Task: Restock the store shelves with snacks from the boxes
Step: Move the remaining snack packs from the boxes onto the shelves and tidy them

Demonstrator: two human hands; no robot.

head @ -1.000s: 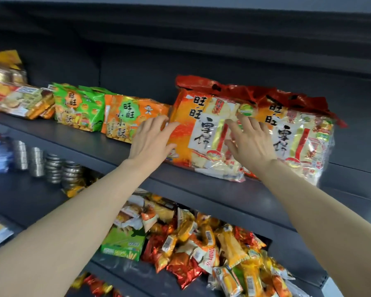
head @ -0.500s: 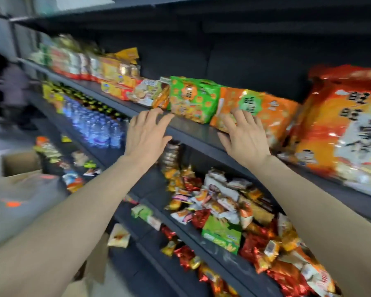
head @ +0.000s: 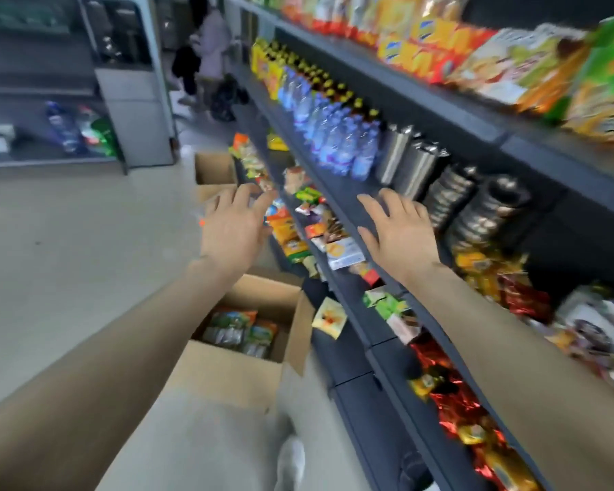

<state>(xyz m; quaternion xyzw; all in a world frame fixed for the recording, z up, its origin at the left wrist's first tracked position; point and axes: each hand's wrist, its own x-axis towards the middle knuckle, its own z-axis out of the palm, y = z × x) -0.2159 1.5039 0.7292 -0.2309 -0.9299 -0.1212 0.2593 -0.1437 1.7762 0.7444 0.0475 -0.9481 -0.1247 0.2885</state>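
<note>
My left hand [head: 233, 226] and my right hand [head: 397, 233] both hang in the air in front of the dark shelves [head: 451, 118], fingers spread, holding nothing. Below my left arm an open cardboard box [head: 234, 375] stands on the floor with several green and orange snack packs [head: 238, 329] inside. The top shelf carries orange and green snack bags [head: 603, 86]. Loose small snacks [head: 298, 235] lie on the lower shelves under my hands.
Water bottles [head: 334, 136] and metal cans [head: 475, 203] fill the middle shelf. Another open box [head: 213, 168] stands farther down the aisle. A person [head: 206, 47] stands at the far end. A grey cabinet [head: 132, 108] is at the left. My shoe [head: 291, 462] shows below.
My view has swung left and down, from the top shelf's big snack bags to the aisle and floor box. Both hands left the bags and dropped lower, still empty.
</note>
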